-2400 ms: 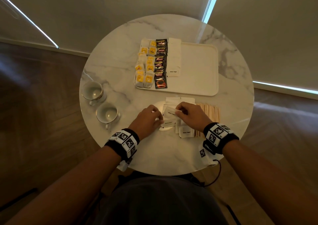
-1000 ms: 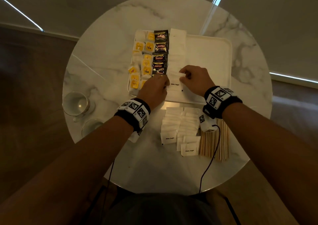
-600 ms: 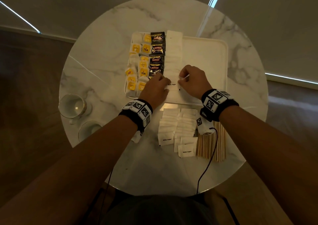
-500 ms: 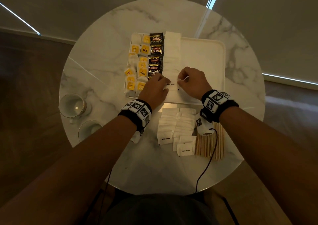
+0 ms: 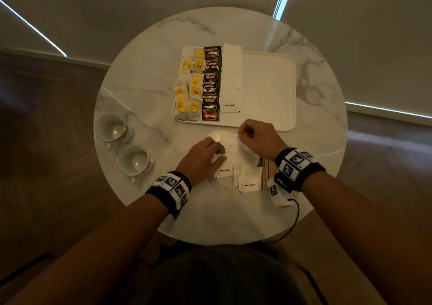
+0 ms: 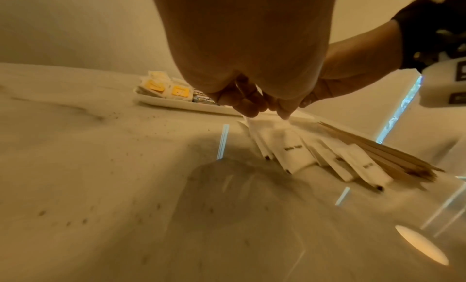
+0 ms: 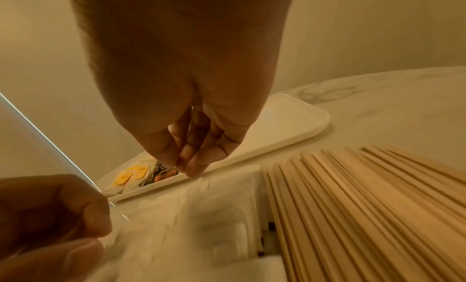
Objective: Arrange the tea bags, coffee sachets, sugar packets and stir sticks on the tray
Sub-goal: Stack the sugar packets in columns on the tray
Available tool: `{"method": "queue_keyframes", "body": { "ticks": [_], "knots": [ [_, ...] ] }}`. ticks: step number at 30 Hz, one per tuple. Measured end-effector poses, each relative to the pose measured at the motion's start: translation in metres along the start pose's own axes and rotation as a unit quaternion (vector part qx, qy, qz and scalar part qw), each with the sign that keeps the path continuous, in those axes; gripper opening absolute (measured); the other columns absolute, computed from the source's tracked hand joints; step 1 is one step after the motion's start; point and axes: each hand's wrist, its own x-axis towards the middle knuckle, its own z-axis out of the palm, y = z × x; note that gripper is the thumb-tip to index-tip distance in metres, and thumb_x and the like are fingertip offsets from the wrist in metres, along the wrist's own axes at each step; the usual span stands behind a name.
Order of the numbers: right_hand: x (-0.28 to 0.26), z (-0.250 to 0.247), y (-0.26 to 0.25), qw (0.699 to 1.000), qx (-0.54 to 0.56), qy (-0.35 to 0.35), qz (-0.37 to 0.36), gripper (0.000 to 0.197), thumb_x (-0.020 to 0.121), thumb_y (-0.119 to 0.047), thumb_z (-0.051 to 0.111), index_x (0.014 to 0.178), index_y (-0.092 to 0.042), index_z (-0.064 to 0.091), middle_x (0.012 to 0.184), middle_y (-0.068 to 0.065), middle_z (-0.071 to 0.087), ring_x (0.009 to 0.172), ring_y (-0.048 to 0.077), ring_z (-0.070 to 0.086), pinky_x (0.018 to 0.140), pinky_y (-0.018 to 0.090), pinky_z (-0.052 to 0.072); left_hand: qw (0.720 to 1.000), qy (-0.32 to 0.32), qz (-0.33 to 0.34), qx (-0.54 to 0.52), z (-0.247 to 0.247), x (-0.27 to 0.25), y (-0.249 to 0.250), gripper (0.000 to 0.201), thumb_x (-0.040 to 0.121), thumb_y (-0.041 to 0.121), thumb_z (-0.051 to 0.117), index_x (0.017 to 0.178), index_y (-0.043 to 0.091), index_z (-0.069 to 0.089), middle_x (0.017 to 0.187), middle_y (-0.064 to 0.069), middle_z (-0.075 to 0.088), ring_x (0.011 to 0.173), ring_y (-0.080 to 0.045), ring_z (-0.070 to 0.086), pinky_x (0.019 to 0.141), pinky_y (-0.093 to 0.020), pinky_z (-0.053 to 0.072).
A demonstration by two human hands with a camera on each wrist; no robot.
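Both hands over loose sugar packets [image 5: 230, 155] on the table just near of the tray [image 5: 268, 89], left hand [image 5: 202, 157] and right hand [image 5: 256, 137] each pinching packets; overlapped packets may drag or scatter, nudging stir sticks [image 5: 268, 175].

Both forearms are extended forward and angled inward, each wrist banded with a marker-covered strap. The left hand [image 5: 203, 158] is held palm down, its fingers [image 6: 248, 107] curled with tips bunched together. The right hand [image 5: 258, 137] is likewise lowered, thumb and fingertips [image 7: 194, 163] drawn into a pinch.
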Motion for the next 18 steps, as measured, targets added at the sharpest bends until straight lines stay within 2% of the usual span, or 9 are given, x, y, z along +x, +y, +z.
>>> {"method": "queue_keyframes", "body": {
  "ticks": [7,11,18],
  "knots": [
    [-0.045,0.008,0.007,1.0,-0.009,0.009,-0.005,0.006,0.087,-0.011,0.063,0.09,-0.015,0.067,0.08,-0.007,0.064,0.071,0.002,0.056,0.066,0.006,0.043,0.994,-0.029,0.08,0.067,0.029,-0.027,0.027,0.03,0.083,0.043,0.066,0.104,0.021,0.064,0.1,0.001,0.06,0.083,-0.021,0.058,0.071,-0.029,0.039],
    [-0.065,0.007,0.015,1.0,-0.019,0.007,0.003,0.006,0.087,-0.012,0.064,0.09,-0.015,0.067,0.079,-0.005,0.065,0.07,0.002,0.057,0.065,0.007,0.044,0.99,-0.066,0.035,0.118,0.048,-0.03,0.045,0.048,0.082,0.055,0.064,0.117,0.022,0.058,0.11,-0.001,0.056,0.094,-0.021,0.054,0.078,-0.033,0.037],
    [-0.09,-0.003,0.023,0.999,-0.027,0.01,0.015,0.007,0.088,-0.011,0.063,0.09,-0.016,0.067,0.08,-0.006,0.064,0.072,0.002,0.057,0.066,0.005,0.043,0.99,-0.065,-0.018,0.126,0.056,-0.029,0.058,0.038,0.086,0.045,0.062,0.113,0.021,0.055,0.113,0.0,0.055,0.104,-0.023,0.052,0.084,-0.036,0.035]
  ]
}}
